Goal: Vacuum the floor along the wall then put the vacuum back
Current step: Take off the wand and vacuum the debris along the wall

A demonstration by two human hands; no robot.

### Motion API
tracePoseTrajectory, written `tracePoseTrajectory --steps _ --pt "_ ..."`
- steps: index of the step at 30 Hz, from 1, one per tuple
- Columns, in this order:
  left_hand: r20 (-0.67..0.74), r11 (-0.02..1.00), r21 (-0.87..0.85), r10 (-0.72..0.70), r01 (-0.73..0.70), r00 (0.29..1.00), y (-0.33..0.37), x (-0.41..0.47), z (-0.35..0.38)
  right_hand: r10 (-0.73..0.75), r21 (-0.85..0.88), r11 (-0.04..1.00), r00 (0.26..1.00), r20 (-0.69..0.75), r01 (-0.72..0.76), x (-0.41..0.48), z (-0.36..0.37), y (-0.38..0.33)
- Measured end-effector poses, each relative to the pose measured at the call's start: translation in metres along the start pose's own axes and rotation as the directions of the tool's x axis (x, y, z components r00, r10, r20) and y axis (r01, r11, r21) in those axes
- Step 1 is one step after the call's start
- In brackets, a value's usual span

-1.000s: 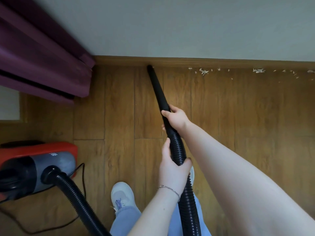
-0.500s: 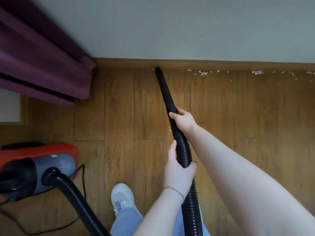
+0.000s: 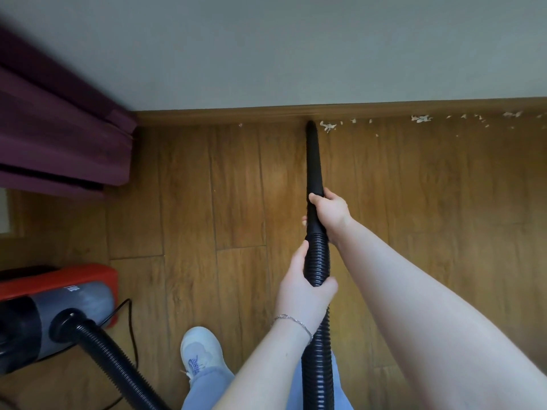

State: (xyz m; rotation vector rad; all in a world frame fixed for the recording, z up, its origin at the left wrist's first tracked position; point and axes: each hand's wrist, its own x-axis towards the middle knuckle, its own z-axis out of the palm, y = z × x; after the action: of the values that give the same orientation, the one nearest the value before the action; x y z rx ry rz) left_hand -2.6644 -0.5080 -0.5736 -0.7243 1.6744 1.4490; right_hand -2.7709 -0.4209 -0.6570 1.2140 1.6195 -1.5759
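Head view cuts off the vacuum (image 3: 53,318) at the left edge, and its hose (image 3: 317,350) runs out the bottom. Its black nozzle (image 3: 313,161) tip touches the floor by the baseboard (image 3: 222,116), beside white scraps (image 3: 328,126). The right hand (image 3: 330,211) wraps tight around the nozzle; the left hand (image 3: 302,291) squeezes the hose just below.

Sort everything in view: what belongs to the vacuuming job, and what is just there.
Job: nozzle, hose, left hand, right hand, vacuum body, paper scraps, skirting board.

Just there: purple curtain, red box.
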Motion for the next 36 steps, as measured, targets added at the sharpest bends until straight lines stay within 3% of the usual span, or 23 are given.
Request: tracePoseTrajectory --steps 36 --pt "0.060 0.970 0.244 -0.020 0.004 0.998 0.036 0.028 0.054 0.022 0.121 0.993 0.998 -0.058 -0.015 0.030 -0.074 -0.017"
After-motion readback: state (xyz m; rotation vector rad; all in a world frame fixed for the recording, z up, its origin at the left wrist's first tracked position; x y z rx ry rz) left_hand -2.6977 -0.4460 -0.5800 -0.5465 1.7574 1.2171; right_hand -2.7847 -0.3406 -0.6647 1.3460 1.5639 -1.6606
